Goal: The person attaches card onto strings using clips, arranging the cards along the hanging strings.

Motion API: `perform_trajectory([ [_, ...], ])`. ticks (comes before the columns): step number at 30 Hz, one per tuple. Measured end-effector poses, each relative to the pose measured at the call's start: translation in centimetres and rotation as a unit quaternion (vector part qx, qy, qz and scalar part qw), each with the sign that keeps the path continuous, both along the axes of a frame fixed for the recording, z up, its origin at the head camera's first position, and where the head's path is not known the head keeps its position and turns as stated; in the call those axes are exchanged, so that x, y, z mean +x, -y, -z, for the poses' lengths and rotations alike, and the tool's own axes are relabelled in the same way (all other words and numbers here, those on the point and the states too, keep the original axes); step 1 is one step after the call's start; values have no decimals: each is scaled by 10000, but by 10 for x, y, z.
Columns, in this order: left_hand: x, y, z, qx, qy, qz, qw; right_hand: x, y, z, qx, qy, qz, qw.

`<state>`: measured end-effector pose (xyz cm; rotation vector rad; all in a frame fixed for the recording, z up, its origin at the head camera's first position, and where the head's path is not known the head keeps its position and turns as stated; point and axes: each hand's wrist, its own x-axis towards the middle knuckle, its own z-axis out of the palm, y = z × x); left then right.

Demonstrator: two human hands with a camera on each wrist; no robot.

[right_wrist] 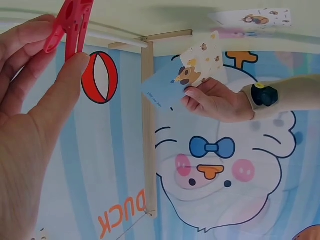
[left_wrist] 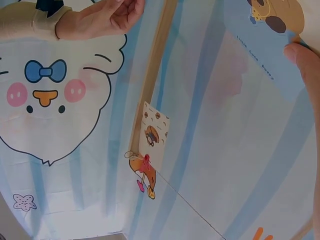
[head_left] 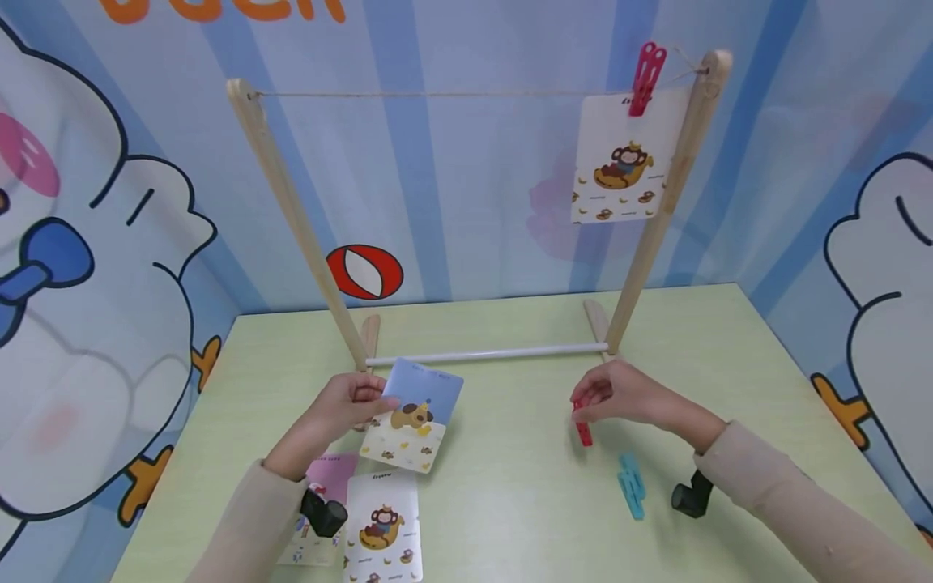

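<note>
My left hand (head_left: pixel 355 407) pinches the edge of a blue and white puppy card (head_left: pixel 412 417), lifted over the table's left side. On the right, my right hand (head_left: pixel 619 394) holds a red clothespin (head_left: pixel 582 425) between thumb and fingers; the right wrist view shows that clothespin (right_wrist: pixel 72 25) close up. A blue clothespin (head_left: pixel 632 486) lies on the table below the right hand. From the string (head_left: pixel 437 95) of a wooden frame hangs a monkey card (head_left: pixel 619 174), clipped by another red clothespin (head_left: pixel 646 78) near the right post.
Under my left forearm lie a second monkey card (head_left: pixel 382 530) and a partly covered pink card (head_left: pixel 331 478). The frame's wooden posts (head_left: pixel 659 210) rise from the pale green table (head_left: pixel 510 470), joined low down by a white bar (head_left: pixel 488 355). A printed backdrop stands behind.
</note>
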<state>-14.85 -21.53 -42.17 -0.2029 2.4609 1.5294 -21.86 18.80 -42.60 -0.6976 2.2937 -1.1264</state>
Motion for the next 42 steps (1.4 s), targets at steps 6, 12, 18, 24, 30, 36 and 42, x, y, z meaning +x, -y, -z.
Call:
perform_trajectory([
  [6,-5,-4,-3,177,-23,20,9998,-2,-4,-3,-211,70,0,9998],
  [12,-9,-7,-9,394,-112,141,9991,-4,-5,-7,-353,109,-9,9993],
  [18,-13,-10,-15,591,-213,198,9978,-3,-4,-13,-453,57,-16,9990],
  [24,-19,-12,-19,646,-272,251,9972,-5,-3,-19,-479,0,-43,9988],
  [30,-23,-16,-25,705,-350,324,9964,-8,-6,-22,-530,28,-21,9986],
  [36,-27,-19,-29,803,-472,402,9948,-9,-7,-24,-669,65,81,9977],
  [42,-32,-24,-36,901,-548,415,9936,-10,-6,-28,-709,72,168,9973],
])
